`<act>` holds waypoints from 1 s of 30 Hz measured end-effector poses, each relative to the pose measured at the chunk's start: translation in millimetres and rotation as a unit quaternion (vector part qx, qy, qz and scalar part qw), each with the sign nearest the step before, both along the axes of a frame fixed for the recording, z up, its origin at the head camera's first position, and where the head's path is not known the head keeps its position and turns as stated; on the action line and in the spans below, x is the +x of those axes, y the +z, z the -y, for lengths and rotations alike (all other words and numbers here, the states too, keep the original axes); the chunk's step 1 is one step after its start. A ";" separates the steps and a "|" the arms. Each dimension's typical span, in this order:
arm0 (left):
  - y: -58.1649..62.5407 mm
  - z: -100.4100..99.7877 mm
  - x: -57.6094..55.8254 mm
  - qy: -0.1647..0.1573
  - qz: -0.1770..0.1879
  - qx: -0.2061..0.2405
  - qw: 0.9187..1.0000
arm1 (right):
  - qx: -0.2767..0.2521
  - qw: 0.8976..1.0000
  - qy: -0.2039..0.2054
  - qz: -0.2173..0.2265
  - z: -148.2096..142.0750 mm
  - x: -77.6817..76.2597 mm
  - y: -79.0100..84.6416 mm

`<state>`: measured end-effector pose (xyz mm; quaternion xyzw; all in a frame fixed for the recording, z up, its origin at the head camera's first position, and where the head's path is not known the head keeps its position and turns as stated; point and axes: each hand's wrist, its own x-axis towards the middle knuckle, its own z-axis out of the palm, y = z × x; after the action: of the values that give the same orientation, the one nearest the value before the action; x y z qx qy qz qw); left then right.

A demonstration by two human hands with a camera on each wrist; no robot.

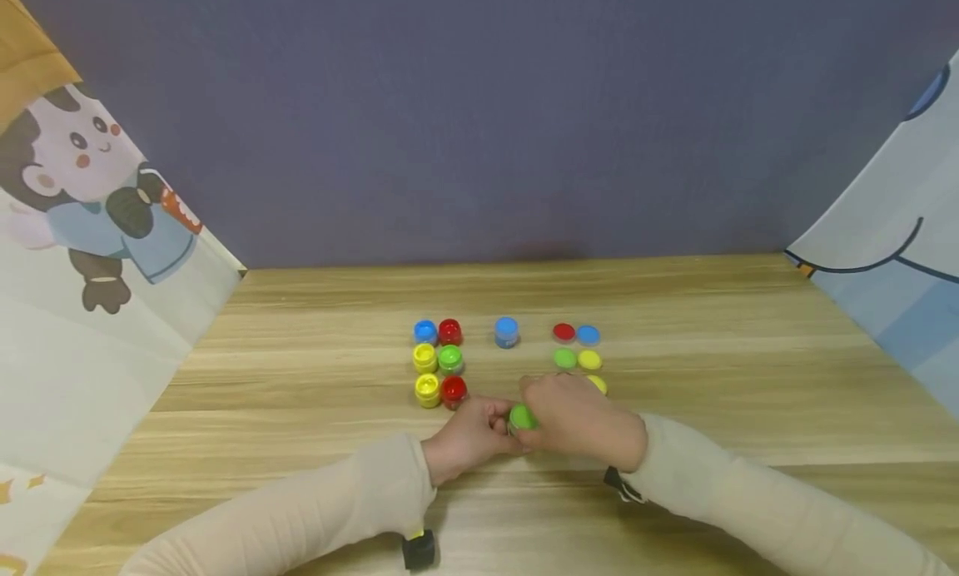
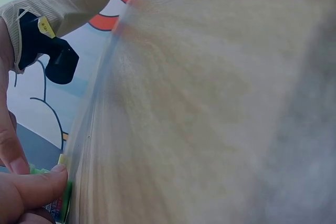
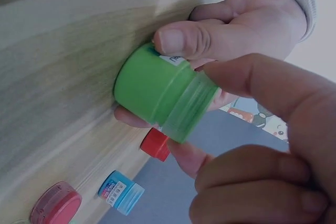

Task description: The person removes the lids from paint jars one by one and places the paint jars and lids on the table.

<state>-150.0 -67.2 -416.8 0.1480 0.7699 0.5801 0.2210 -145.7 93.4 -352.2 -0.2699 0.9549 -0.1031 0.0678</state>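
Observation:
A small green paint jar [image 1: 520,417] is between my two hands, near the front middle of the table. My left hand [image 1: 470,436] grips the jar's body, with its thumb on the side by a white label in the right wrist view. My right hand [image 1: 580,419] pinches the ridged green lid [image 3: 193,109] between thumb and finger. The lid sits on the jar's mouth. In the left wrist view only a sliver of the green jar [image 2: 66,203] shows past the fingers.
Open paint jars in blue, red, yellow and green [image 1: 450,360] stand in rows to the left. A lidded blue jar [image 1: 506,333] stands behind my hands. Loose lids, such as a red lid [image 1: 564,333] and a yellow lid [image 1: 589,360], lie to the right, one partly hidden by my right hand.

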 end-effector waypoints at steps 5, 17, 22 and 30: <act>-2.2 -0.8 -0.7 -0.003 -0.005 -0.005 1.000 | -0.003 1.000 0.006 0.006 -1.9 -0.3 1.6; -1.6 -2.5 -1.3 0.002 0.003 -0.009 1.000 | -0.011 1.000 0.004 0.006 -6.5 1.1 8.3; -0.8 -3.0 -2.5 0.001 0.008 -0.013 1.000 | -0.015 1.000 0.005 0.006 -10.1 0.9 8.4; 1.3 0.4 -3.7 -0.007 0.017 -0.013 1.000 | -0.027 1.000 -0.001 -0.001 -19.8 2.0 7.3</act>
<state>-153.7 -67.7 -415.5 0.1406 0.7725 0.5706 0.2406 -143.7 113.2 -344.9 -0.2711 0.9521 -0.1284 0.0594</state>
